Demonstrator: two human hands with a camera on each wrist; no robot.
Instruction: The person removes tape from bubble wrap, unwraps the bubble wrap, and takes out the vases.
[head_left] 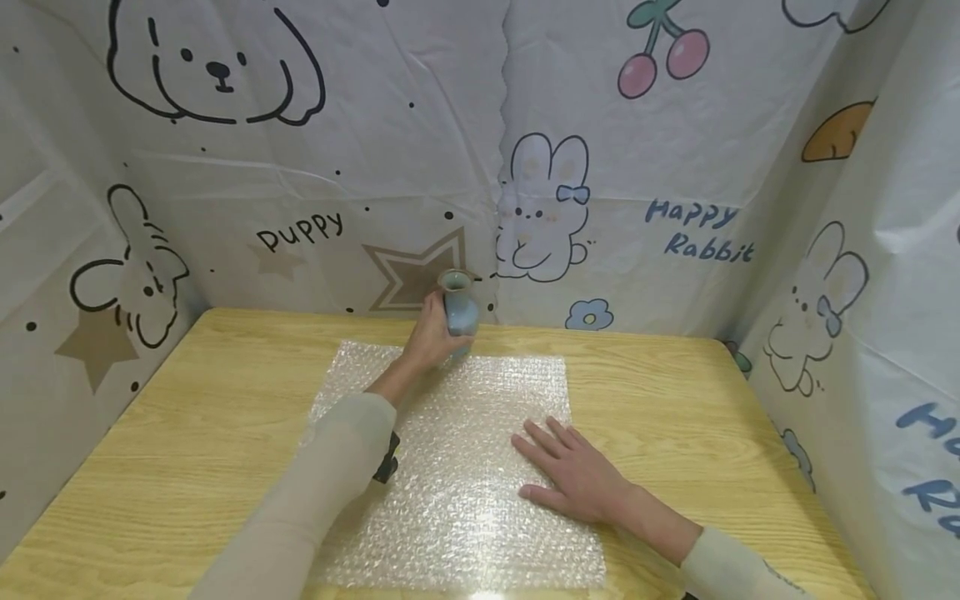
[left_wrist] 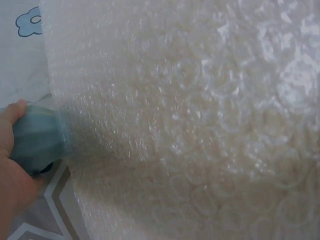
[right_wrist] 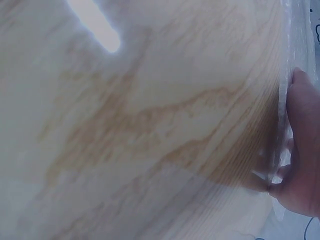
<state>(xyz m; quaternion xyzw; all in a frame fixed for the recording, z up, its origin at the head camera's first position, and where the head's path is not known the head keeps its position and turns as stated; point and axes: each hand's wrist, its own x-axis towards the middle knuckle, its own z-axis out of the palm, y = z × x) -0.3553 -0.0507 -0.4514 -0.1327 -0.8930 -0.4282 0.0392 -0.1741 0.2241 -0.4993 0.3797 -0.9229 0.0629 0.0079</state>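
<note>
My left hand (head_left: 429, 335) grips a small blue-green vase (head_left: 461, 313) with a flared rim, held upright at the far edge of the bubble wrap sheet (head_left: 465, 467). In the left wrist view the fingers curl round the vase (left_wrist: 37, 137), and its base meets the edge of the bubble wrap (left_wrist: 190, 120). My right hand (head_left: 573, 473) lies with spread, straight fingers on the right side of the sheet. At the right edge of the right wrist view, that hand (right_wrist: 302, 150) touches the film's border.
A wood-grain table (head_left: 675, 417) carries the sheet. Printed white curtains (head_left: 420, 125) with puppy and rabbit drawings hang behind it and at both sides, close to the table's back edge. A black strap (head_left: 386, 460) shows at the left wrist.
</note>
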